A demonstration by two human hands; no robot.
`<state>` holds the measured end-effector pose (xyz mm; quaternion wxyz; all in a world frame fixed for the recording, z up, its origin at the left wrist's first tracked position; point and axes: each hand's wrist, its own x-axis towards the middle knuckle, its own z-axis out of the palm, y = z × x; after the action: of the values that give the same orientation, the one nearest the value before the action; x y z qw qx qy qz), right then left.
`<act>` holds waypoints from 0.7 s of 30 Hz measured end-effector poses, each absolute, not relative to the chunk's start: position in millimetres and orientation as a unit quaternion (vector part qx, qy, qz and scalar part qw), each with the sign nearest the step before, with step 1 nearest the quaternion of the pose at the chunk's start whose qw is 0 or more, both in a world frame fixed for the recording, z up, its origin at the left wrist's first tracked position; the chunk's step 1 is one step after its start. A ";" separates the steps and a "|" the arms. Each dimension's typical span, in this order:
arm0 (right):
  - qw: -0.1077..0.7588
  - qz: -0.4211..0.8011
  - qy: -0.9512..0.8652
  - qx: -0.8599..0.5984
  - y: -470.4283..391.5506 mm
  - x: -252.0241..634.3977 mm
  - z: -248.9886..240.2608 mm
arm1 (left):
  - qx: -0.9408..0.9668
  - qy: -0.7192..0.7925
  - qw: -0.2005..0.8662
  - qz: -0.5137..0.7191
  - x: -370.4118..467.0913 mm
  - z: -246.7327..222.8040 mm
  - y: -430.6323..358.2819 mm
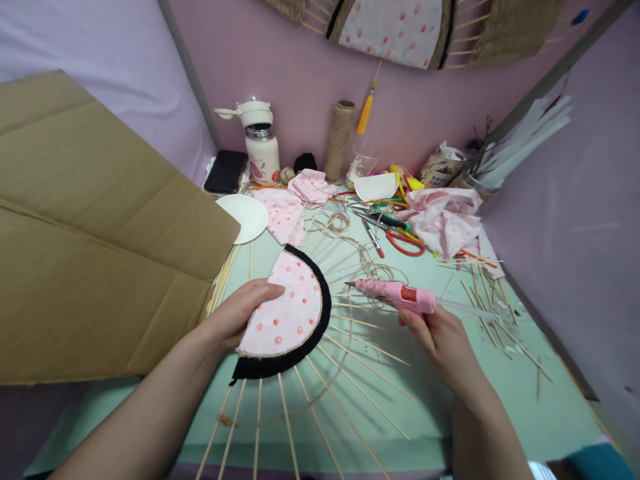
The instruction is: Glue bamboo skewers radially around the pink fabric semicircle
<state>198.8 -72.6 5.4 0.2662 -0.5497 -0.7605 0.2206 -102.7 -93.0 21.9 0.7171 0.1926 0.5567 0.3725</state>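
Observation:
My left hand grips the straight edge of a half-round piece covered in pink patterned fabric, thumb on top and the other fingers hidden beneath. A black band borders its curved edge, and thin wooden sticks fan out from it. A strand of twine curves across several sticks. In my right hand is a pink glue gun, its nozzle pointing left, above the sticks and apart from the black band. A clear glue stick protrudes from its rear.
Cardboard stands at left. Behind are an open white bottle, phone, twine roll, red-handled scissors and crumpled fabric. Loose sticks lie at right. A fan-shaped piece hangs on the wall.

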 end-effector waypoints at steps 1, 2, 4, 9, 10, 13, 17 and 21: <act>0.265 0.220 -0.760 -0.551 -72.7 198.6 5.8 | 0.192 0.558 0.715 0.376 -102.5 21.8 -93.0; 0.264 0.218 -0.760 -0.552 -72.8 198.6 6.2 | 0.191 0.558 0.714 0.377 -102.3 21.7 -92.9; 0.265 0.217 -0.759 -0.553 -73.0 198.5 6.8 | 0.187 0.558 0.715 0.378 -102.1 21.3 -92.9; 0.269 0.224 -0.760 -0.548 -72.7 199.8 6.1 | 0.187 0.560 0.712 0.380 -102.4 21.8 -92.5; 0.270 0.224 -0.761 -0.546 -72.8 200.2 5.4 | 0.187 0.561 0.712 0.378 -102.4 22.0 -92.5; 0.272 0.219 -0.763 -0.544 -73.5 200.9 3.0 | 0.188 0.571 0.708 0.372 -102.4 22.3 -92.6; 0.271 0.206 -0.765 -0.547 -74.1 199.9 3.0 | 0.190 0.576 0.700 0.376 -101.6 23.1 -93.1; 0.278 0.220 -0.762 -0.541 -74.5 200.2 7.0 | 0.186 0.571 0.705 0.377 -101.3 24.5 -93.1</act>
<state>200.2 -74.5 7.0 0.2783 -0.5415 -0.7622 0.2200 -101.3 -93.1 24.5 0.7051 0.1858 0.5709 0.3774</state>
